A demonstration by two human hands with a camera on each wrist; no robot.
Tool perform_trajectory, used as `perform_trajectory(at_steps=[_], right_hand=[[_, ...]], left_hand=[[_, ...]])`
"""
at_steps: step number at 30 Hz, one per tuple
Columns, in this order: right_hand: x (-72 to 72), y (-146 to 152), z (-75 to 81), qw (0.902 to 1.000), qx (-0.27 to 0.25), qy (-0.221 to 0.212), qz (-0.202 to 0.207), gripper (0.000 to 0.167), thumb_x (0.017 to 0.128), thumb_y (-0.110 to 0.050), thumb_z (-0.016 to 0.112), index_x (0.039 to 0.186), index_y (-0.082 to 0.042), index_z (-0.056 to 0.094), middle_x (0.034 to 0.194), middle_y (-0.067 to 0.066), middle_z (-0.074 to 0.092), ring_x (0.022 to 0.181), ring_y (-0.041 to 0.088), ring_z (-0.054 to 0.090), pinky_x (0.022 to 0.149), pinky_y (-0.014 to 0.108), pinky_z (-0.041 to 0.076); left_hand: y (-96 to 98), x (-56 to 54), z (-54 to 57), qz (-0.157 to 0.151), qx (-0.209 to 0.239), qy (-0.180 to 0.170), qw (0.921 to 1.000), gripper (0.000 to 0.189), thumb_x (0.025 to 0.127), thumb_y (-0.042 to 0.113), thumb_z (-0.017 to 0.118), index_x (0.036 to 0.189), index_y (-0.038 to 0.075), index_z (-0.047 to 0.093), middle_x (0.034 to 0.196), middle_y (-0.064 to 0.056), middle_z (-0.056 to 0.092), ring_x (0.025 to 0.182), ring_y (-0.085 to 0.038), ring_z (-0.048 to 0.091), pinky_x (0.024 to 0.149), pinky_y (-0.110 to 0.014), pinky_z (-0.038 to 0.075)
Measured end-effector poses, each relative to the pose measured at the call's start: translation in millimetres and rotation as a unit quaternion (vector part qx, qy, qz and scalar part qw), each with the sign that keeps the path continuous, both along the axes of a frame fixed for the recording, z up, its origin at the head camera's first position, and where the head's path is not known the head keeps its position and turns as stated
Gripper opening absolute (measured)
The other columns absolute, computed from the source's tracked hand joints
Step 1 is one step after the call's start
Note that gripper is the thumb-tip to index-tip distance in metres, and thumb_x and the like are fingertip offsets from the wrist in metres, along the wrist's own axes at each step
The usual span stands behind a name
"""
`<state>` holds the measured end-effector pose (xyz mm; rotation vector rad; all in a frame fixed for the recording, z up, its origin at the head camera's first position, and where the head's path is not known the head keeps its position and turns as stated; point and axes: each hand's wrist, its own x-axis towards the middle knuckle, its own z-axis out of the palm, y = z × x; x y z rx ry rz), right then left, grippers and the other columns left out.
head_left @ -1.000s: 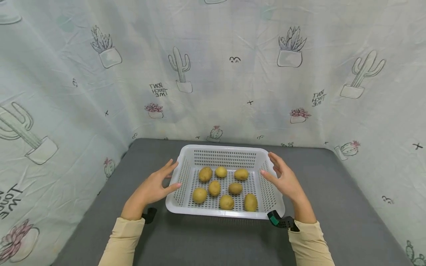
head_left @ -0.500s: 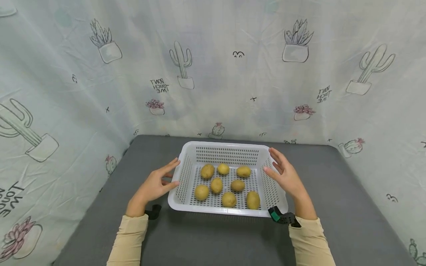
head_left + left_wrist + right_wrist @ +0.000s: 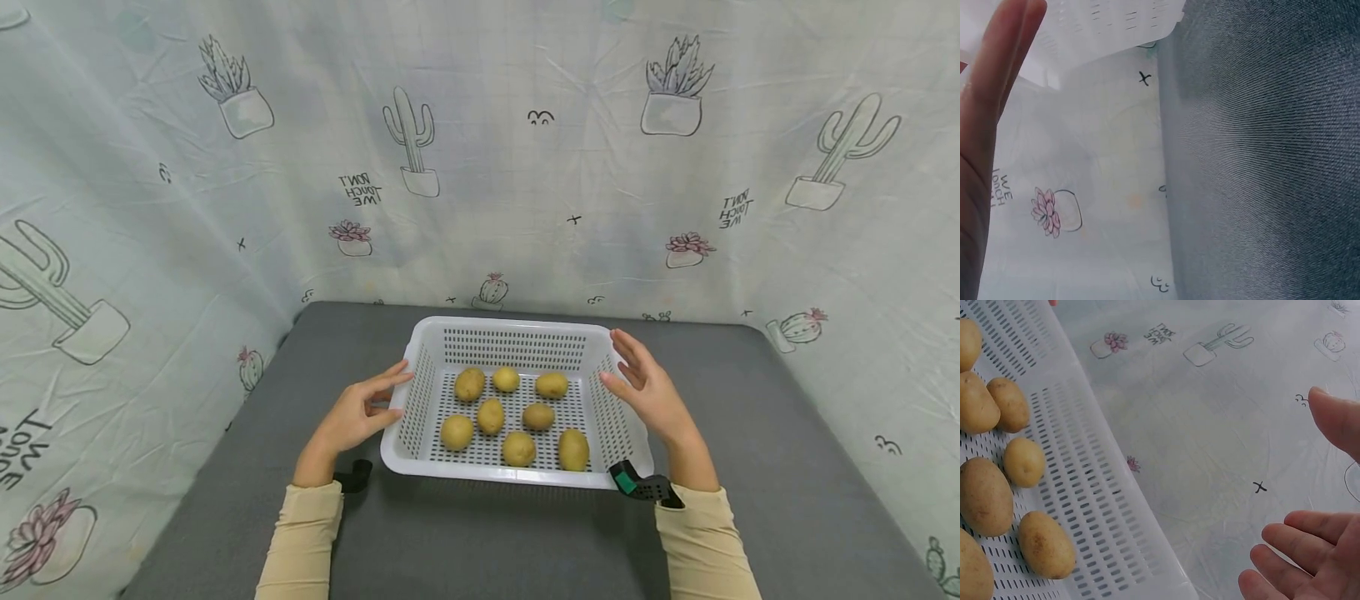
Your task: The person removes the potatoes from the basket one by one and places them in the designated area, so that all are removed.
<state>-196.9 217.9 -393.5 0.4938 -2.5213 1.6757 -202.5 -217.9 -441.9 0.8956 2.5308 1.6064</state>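
Note:
A white perforated plastic basket (image 3: 480,477) stands on the grey table in the head view. Inside it lie several potatoes, such as a round potato (image 3: 457,432) at the front left and an oval potato (image 3: 573,450) at the front right. My left hand (image 3: 360,412) is at the left rim, thumb and fingers spread and overlapping the edge. At the right rim, my right hand (image 3: 648,400) has its thumb over the inner side and its fingers extended. The right wrist view shows the potatoes (image 3: 985,497) and the right fingers (image 3: 1300,550) straight, apart from the basket wall.
The grey tabletop (image 3: 480,542) extends around the basket. A pale curtain (image 3: 495,167) printed with cacti and potted plants hangs behind and at both sides. Each wrist wears a dark strap, and the right strap (image 3: 645,486) has a green patch.
The left hand has moved slightly right, closer to the basket's left rim. The right hand has stayed nearly where it was beside the right rim. The head view has shifted a little.

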Motion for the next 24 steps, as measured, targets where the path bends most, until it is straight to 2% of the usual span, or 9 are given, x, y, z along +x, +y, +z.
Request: perform_trajectory(at_steps=[4,13,18,24], right_hand=[[-0.8,0,-0.8,1.0000,-0.001,0.003,-0.001,0.071,0.093,-0.010,0.059,0.151,-0.005,0.017,0.157,0.018,0.018,0.143,0.038,0.019,0.111,0.054,0.020],[-7.8,1,-5.5,0.9994,-0.006,-0.003,0.034,0.070,0.094,-0.009,0.058,0.151,-0.004,0.017,0.156,0.019,0.018,0.143,0.037,0.017,0.111,0.048,0.021],[-10.6,-1,-8.0,0.9988,-0.009,-0.012,0.047,0.070,0.092,-0.006,0.060,0.149,0.001,0.020,0.155,0.020,0.022,0.142,0.037,0.019,0.110,0.043,0.022],[-14.9,-3,-8.3,0.9985,-0.013,-0.017,0.050,0.069,0.091,-0.006,0.062,0.147,0.003,0.023,0.153,0.020,0.026,0.141,0.037,0.023,0.111,0.048,0.021]], left_hand=[[-1.0,-0.4,-2.0,-0.015,0.029,-0.008,0.9994,0.053,0.085,-0.006,0.063,0.135,-0.011,0.045,0.150,-0.029,0.026,0.105,-0.049,0.059,0.076,-0.023,0.054],[-3.2,-2.3,-4.0,-0.035,0.050,-0.031,0.9977,0.052,0.086,-0.005,0.064,0.134,-0.013,0.044,0.152,-0.028,0.022,0.110,-0.051,0.055,0.078,-0.024,0.053],[-3.4,-2.5,-4.3,-0.049,0.058,-0.058,0.9954,0.053,0.086,-0.004,0.064,0.134,-0.014,0.043,0.153,-0.027,0.018,0.114,-0.052,0.051,0.079,-0.025,0.053],[-4.5,-1.7,-1.4,-0.060,0.070,-0.099,0.9908,0.056,0.087,-0.002,0.064,0.136,-0.014,0.039,0.156,-0.024,0.012,0.114,-0.050,0.052,0.077,-0.028,0.054]])
